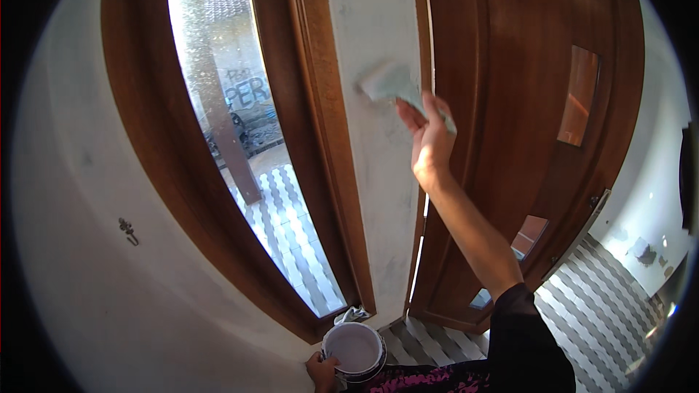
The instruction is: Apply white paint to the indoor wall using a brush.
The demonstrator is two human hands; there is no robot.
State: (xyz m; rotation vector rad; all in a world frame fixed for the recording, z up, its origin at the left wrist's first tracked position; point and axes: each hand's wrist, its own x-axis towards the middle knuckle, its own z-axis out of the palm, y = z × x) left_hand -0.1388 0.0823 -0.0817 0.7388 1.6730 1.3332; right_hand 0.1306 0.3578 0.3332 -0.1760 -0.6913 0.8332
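My right hand (432, 138) is raised and closed on the handle of a wide, pale paintbrush (384, 81). The blurred brush head is over the white wall strip (364, 196) between the window frame and the door; I cannot tell whether it touches. My left hand (320, 371), low at the bottom edge, grips the side of a round bucket (353, 342) with pale paint inside. A crumpled white cloth (352, 314) lies at the foot of the window frame, just behind the bucket.
A tall window in a brown wooden frame (131, 65) stands at the left, beside a wall with a small metal fitting (128, 231). A wooden door (510, 102) with glass inserts fills the right. The patterned tile floor (597, 298) shows below it, near a patchy wall.
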